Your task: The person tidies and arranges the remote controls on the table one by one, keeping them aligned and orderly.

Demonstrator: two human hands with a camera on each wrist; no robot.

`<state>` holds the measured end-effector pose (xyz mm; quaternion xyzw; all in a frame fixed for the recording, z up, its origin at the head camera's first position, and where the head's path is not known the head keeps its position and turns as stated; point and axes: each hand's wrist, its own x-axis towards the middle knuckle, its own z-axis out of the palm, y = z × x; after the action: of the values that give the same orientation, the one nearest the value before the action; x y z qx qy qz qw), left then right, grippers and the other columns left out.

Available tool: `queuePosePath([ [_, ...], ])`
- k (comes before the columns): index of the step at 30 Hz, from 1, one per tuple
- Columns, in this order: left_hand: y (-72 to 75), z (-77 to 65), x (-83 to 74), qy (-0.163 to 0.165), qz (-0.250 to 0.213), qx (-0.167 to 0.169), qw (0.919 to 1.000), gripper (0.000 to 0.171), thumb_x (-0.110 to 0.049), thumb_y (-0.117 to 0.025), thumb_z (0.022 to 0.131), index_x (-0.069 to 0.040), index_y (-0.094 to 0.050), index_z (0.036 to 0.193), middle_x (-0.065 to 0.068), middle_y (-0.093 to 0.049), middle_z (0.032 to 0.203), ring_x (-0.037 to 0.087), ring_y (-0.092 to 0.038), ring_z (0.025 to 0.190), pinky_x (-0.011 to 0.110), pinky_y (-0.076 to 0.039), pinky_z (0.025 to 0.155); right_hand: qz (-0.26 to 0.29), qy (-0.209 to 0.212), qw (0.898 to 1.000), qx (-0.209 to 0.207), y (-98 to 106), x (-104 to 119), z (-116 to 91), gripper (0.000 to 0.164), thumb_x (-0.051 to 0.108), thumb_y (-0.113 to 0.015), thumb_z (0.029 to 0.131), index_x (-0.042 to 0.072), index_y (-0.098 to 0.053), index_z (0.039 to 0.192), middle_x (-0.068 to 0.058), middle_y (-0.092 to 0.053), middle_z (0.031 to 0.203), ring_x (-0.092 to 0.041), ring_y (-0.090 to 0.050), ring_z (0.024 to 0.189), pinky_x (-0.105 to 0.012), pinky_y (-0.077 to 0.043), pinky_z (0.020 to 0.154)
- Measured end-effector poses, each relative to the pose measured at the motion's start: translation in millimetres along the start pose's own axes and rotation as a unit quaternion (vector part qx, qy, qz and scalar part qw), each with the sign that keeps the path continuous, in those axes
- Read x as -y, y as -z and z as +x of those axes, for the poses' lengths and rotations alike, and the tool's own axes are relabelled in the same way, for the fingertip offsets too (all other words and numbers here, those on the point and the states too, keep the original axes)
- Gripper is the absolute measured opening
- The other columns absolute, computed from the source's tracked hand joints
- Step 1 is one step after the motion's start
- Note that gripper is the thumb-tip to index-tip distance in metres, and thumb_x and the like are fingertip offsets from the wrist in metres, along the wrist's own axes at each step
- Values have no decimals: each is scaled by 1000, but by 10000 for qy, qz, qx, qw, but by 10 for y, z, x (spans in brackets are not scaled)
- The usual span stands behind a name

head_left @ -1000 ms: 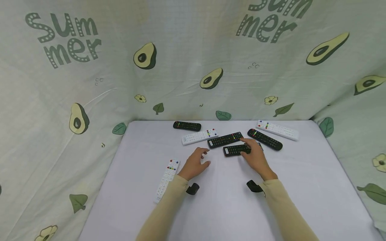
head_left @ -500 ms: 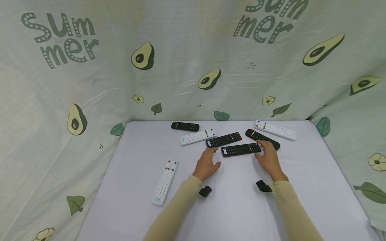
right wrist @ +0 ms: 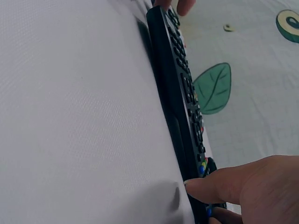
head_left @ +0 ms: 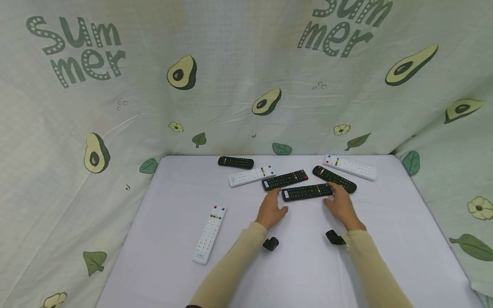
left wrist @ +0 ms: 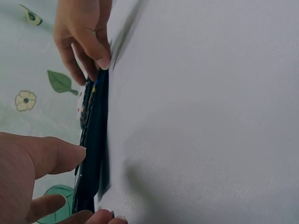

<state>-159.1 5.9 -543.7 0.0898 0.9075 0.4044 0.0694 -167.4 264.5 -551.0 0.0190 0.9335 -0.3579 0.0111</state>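
Observation:
A black remote control [head_left: 307,192] with a small white label at its left end lies across the middle of the white table. My right hand [head_left: 342,206] pinches its right end, thumb on the near edge, as the right wrist view shows with the thumb [right wrist: 215,186]. At the left end my left hand [head_left: 271,209] is spread, fingertips close to the remote and thumb apart. In the left wrist view that thumb [left wrist: 58,156] overlaps the dark remote [left wrist: 96,140]. Just behind lies another black remote [head_left: 285,180], slanted.
Behind are a white remote [head_left: 252,176], a small black remote [head_left: 236,162], a rounded black remote [head_left: 334,179] and a white remote [head_left: 350,167]. Another white remote [head_left: 209,234] lies at left on the table [head_left: 165,239]. A printed cloth [head_left: 227,85] hangs behind.
My left hand has moved right to the near black remote's left end. My right hand has shifted right from over that remote to its right end. The remotes have stayed in place.

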Motion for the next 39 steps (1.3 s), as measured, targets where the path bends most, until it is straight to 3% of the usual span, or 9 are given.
queuePosePath([
  [11, -72, 97, 20, -194, -113, -74, 9997, 66, -3, -77, 92, 5, -48, 151, 24, -57, 148, 37, -53, 140, 46, -41, 121, 136, 103, 9998, 30, -52, 29, 47, 68, -7, -68, 91, -13, -41, 152, -43, -45, 142, -58, -52, 126, -67, -46, 106],
  [19, -46, 77, 65, -286, 161, -117, 9994, 55, -4, -81, 90, 7, -60, 140, 21, -64, 136, 31, -63, 124, 42, -50, 111, 232, 279, 9992, -139, -91, 82, 54, 66, -13, -69, 85, -14, -47, 147, -40, -51, 131, -54, -56, 118, -65, -48, 101],
  [27, 128, -9, 96, -232, -40, 2, 9997, 52, -5, -84, 88, 7, -64, 135, 19, -64, 127, 21, -65, 103, 32, -58, 91, 336, 344, 9988, -83, -97, 182, 66, 67, -15, -70, 83, -13, -50, 146, -39, -50, 130, -53, -55, 117, -64, -49, 101],
  [33, 323, -98, 111, -59, -332, -19, 9994, 54, -3, -85, 86, 5, -63, 134, 15, -64, 125, 17, -65, 100, 26, -58, 84, 445, 308, 9983, 232, -121, 322, 73, 69, -15, -72, 83, -12, -48, 148, -39, -47, 136, -55, -53, 123, -64, -48, 105],
  [39, 497, -195, 160, -70, -390, -78, 9992, 53, -3, -87, 83, 3, -66, 131, 11, -65, 116, 17, -63, 97, 25, -56, 79, 557, 434, 9971, 289, -202, 441, 82, 69, -16, -70, 82, -13, -49, 147, -38, -48, 136, -55, -54, 123, -62, -50, 104],
])
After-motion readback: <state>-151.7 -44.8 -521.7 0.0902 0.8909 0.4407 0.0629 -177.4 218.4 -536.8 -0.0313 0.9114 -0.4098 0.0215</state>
